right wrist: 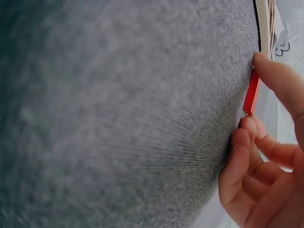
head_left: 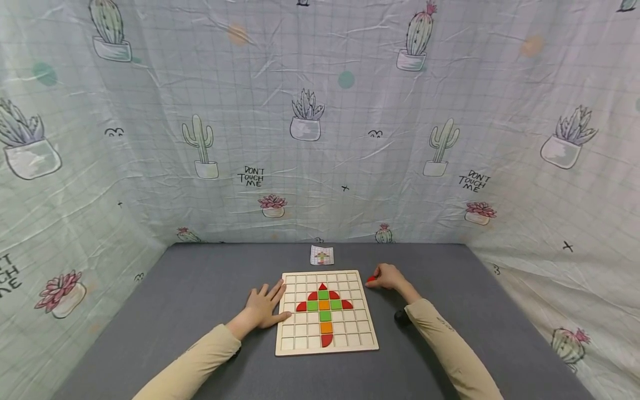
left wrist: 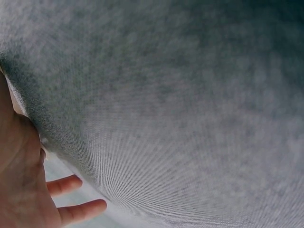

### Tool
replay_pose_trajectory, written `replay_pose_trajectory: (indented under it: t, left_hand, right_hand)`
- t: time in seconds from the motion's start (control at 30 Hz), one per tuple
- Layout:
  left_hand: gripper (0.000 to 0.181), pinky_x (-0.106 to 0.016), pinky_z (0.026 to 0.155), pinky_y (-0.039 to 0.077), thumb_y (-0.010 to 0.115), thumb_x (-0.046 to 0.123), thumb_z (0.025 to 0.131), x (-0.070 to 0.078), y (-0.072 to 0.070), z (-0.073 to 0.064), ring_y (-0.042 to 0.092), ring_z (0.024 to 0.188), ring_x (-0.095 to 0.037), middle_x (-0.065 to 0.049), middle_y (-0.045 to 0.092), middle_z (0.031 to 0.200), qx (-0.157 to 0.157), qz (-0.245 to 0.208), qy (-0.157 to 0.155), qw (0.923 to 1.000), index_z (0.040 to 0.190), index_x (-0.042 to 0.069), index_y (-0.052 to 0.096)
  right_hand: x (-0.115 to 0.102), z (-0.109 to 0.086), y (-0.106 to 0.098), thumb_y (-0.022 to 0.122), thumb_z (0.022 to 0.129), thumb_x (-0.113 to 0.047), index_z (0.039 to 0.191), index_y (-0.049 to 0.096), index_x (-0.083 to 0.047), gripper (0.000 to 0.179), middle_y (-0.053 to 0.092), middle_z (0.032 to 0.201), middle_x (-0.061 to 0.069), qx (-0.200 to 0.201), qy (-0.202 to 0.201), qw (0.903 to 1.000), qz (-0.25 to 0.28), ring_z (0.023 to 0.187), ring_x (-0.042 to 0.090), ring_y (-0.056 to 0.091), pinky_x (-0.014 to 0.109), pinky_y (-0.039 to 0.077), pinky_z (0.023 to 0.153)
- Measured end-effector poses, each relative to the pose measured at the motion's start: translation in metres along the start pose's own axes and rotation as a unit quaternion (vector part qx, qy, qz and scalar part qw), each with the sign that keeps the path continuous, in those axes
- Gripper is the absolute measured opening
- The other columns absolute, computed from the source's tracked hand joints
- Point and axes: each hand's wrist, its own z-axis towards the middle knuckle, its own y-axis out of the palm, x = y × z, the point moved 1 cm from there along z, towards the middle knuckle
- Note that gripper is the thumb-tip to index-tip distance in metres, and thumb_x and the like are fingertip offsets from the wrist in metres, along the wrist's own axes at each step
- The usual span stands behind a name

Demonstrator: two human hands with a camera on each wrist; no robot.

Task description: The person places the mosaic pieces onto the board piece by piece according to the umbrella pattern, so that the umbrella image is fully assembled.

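A wooden grid board [head_left: 350,333] lies on the grey table, with coloured tiles in its cells. A red triangle [head_left: 322,287] tops the figure, above green squares [head_left: 325,316], orange squares [head_left: 326,328] and several red rounded tiles [head_left: 327,340]. My left hand [head_left: 262,307] rests with spread fingers along the board's left edge; the left wrist view shows its palm side and fingers. Off the board's upper right corner, my right hand [head_left: 389,277] pinches a red tile [right wrist: 252,92] between thumb and fingers, low at the table surface. The fingers partly cover the tile, so its full shape is hidden.
Behind the board lies a small white card [head_left: 321,255] printed with a similar coloured figure. A cactus-print curtain [head_left: 320,166] surrounds the grey table [head_left: 200,300] at the back and sides. A dark band [head_left: 401,318] shows by the right wrist.
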Motion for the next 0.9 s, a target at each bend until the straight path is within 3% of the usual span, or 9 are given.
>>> replay_pose_trajectory:
  t: [0.27,0.57,0.7,0.9]
  left_hand:
    - [0.075,-0.053,0.085,0.035,0.037,0.062,0.085,-0.002,0.002,0.002,0.038,0.124,-0.033,-0.002,0.027,0.147,-0.002,-0.01,-0.001,0.9999,0.141,0.013,0.028]
    - [0.076,-0.054,0.085,0.035,0.037,0.062,0.085,-0.002,0.004,0.003,0.038,0.124,-0.034,-0.003,0.026,0.147,-0.006,-0.014,0.001,0.9999,0.141,0.012,0.028]
    - [0.076,-0.053,0.085,0.035,0.037,0.062,0.085,-0.002,0.004,0.003,0.038,0.123,-0.034,-0.003,0.027,0.147,-0.006,-0.011,0.0,0.9999,0.141,0.013,0.028]
    - [0.076,-0.052,0.086,0.035,0.036,0.063,0.085,-0.003,0.002,0.003,0.039,0.123,-0.033,-0.002,0.027,0.147,-0.001,-0.005,0.0,1.0,0.141,0.013,0.029]
  right_hand:
    - [-0.001,-0.002,-0.004,0.073,0.074,-0.022,0.091,0.058,-0.002,0.031,0.059,0.073,0.005,-0.034,-0.01,0.9978,0.056,0.054,0.012,0.049,0.025,0.04,0.047]
    - [-0.006,-0.006,-0.008,0.072,0.075,-0.018,0.098,0.059,-0.005,0.03,0.06,0.064,0.001,-0.076,-0.045,0.9884,0.123,0.054,0.015,0.054,0.024,0.04,0.048]
    - [-0.012,-0.011,-0.008,0.072,0.075,-0.017,0.097,0.059,-0.006,0.028,0.06,0.067,0.003,-0.076,-0.065,0.9856,0.136,0.055,0.019,0.055,0.026,0.04,0.048]
    - [-0.029,-0.023,-0.008,0.072,0.074,-0.019,0.097,0.059,-0.007,0.029,0.058,0.073,0.007,-0.076,-0.122,0.9825,0.119,0.054,0.015,0.052,0.026,0.042,0.05]
